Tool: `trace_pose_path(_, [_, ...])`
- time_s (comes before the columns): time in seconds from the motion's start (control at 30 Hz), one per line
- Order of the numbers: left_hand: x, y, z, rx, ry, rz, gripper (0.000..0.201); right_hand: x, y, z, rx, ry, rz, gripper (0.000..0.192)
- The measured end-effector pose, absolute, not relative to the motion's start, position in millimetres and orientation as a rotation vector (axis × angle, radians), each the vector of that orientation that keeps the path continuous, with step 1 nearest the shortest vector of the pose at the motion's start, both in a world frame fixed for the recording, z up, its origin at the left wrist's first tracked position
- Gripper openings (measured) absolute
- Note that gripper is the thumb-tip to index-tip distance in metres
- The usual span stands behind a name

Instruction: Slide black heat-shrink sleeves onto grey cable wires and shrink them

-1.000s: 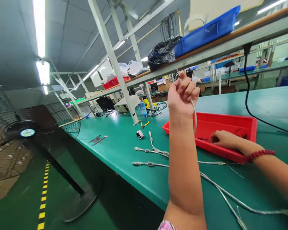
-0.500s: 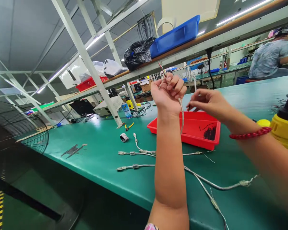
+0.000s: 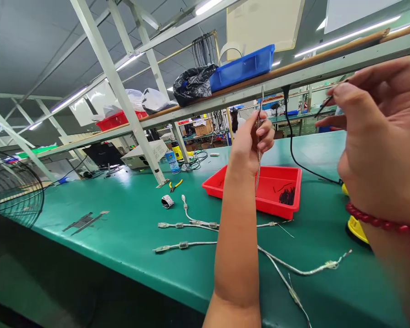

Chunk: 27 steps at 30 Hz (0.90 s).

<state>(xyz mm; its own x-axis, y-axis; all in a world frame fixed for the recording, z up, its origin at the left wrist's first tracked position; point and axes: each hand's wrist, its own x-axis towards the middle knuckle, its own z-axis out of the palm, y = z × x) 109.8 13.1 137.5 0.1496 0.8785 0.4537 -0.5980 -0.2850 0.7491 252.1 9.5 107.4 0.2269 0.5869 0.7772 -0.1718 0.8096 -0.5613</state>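
Observation:
My left hand is raised over the bench with its fingers closed around a silvery cable. The stripped end of that cable sticks up above the fingers. At the right, close to the camera, my right hand pinches a short, thin black tube, apart from the cable. Below and behind the left hand is a red tray, with a pile of thin black pieces in its right corner. Several more silvery cables with clear connectors lie on the bench, partly hidden by my left forearm.
Yellow-handled pliers, a printed roll and a blue can are on the green bench. A yellow and black object stands behind my right wrist. Overhead, a shelf carries a blue bin. A wire fan guard is at left.
My right hand has moved up and right, away from the left hand and nearer the camera, with the black tube. My left hand has turned and holds the cable more upright. The view has shifted slightly.

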Motion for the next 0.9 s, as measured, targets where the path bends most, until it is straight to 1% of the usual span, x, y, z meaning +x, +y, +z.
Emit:
trace_pose_path(0.03, [109,12,138,1.179,0.328,1.439,0.033,249,13,110,-0.411,-1.194,0.485,0.011])
trace_pose_path(0.1, [107,10,139,1.287,0.311,1.299,0.036,245,21,113,-0.459,-1.164,0.465,0.011])
trace_pose_path(0.17, [105,7,138,1.393,0.309,1.148,0.039,243,31,113,-0.519,-1.165,0.574,0.013])
trace_pose_path(0.23, [105,5,138,1.428,0.335,1.074,0.039,242,37,112,-0.550,-1.132,0.709,0.013])
trace_pose_path(0.3, [108,3,137,1.402,0.351,1.072,0.038,242,40,112,-0.510,-1.095,0.828,0.012])
trace_pose_path(0.4, [115,4,135,1.320,0.338,1.136,0.034,243,37,114,-0.374,-1.068,0.892,0.013])
trace_pose_path(0.57, [129,8,135,1.191,0.372,1.242,0.031,251,23,119,-0.279,-1.186,0.850,0.013])
trace_pose_path(0.73, [136,8,134,1.314,0.179,1.110,0.036,252,15,123,-0.273,-1.130,0.810,0.012])
trace_pose_path(0.9, [138,17,128,1.352,0.269,1.056,0.041,247,20,122,-0.241,-0.992,0.739,0.011])
